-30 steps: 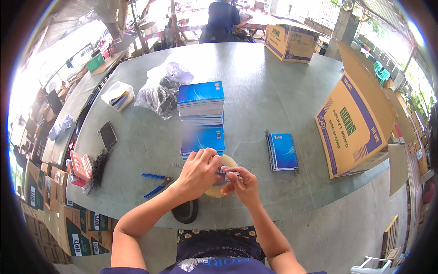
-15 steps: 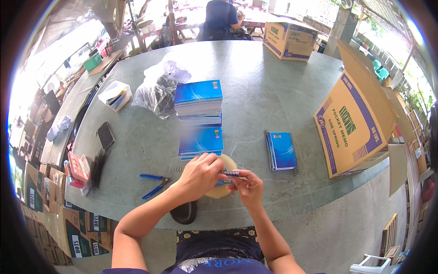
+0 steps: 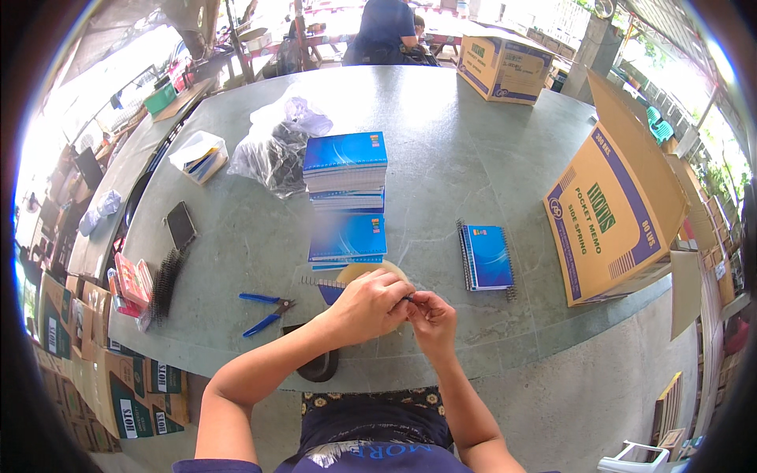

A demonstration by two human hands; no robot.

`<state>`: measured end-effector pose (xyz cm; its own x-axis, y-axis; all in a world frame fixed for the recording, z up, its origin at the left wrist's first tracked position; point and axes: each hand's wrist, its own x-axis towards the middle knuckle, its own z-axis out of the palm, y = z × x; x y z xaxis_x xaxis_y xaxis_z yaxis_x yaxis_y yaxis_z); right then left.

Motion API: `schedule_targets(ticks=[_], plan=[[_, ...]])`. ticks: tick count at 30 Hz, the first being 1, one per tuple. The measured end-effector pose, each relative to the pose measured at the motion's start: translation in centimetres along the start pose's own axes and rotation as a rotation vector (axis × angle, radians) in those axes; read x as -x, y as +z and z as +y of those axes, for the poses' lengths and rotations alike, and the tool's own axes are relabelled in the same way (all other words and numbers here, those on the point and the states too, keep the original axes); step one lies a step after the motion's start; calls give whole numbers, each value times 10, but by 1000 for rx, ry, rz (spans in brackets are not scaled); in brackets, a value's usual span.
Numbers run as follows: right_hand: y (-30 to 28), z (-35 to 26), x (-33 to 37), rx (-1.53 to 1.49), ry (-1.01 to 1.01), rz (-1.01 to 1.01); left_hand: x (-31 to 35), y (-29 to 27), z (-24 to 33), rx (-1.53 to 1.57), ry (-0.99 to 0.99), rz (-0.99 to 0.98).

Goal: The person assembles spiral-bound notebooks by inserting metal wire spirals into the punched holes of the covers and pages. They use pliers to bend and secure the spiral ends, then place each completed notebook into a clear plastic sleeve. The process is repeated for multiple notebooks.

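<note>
My left hand (image 3: 369,305) and my right hand (image 3: 432,318) meet over the near edge of the table. Both are closed, their fingertips pinching the end of a small blue spiral notebook (image 3: 330,294), most of which the left hand covers. A thin wire coil (image 3: 319,281) pokes out to the left of that hand. Beneath the hands lies a round yellowish thing (image 3: 394,272), partly hidden. Just beyond stands a tall stack of blue notebooks (image 3: 347,236). Blue-handled pliers (image 3: 266,312) rest to the left, and a coil-bound blue notebook (image 3: 487,256) lies to the right.
An open cardboard box (image 3: 607,221) stands at the right edge, another box (image 3: 505,71) at the far right. Leftward are a plastic bag (image 3: 272,154), a white container (image 3: 197,158), a phone (image 3: 180,226), dark coils (image 3: 165,288) and a black rounded object (image 3: 319,364). Someone (image 3: 382,31) sits beyond.
My hands have shifted slightly right and turned; the dark bound edge seen between them is now mostly covered. More of the coil and a blue corner show at the left.
</note>
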<state>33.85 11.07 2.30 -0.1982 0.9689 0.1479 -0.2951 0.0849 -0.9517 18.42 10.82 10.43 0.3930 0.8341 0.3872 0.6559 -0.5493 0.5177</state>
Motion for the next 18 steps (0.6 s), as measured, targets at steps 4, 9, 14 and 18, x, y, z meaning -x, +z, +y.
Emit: schedule_targets(ticks=[4,9,14,18], plan=[[2,0,2,-27,-33,10,-1,0,2,47,-12,-15],[3,-2,6,40,-28,21,-1,-7,4,54,32,-22],[5,-3,2,61,-31,38,1,-5,3,61,28,-22],[8,-4,4,59,-53,59,4,3,2,20,40,16]])
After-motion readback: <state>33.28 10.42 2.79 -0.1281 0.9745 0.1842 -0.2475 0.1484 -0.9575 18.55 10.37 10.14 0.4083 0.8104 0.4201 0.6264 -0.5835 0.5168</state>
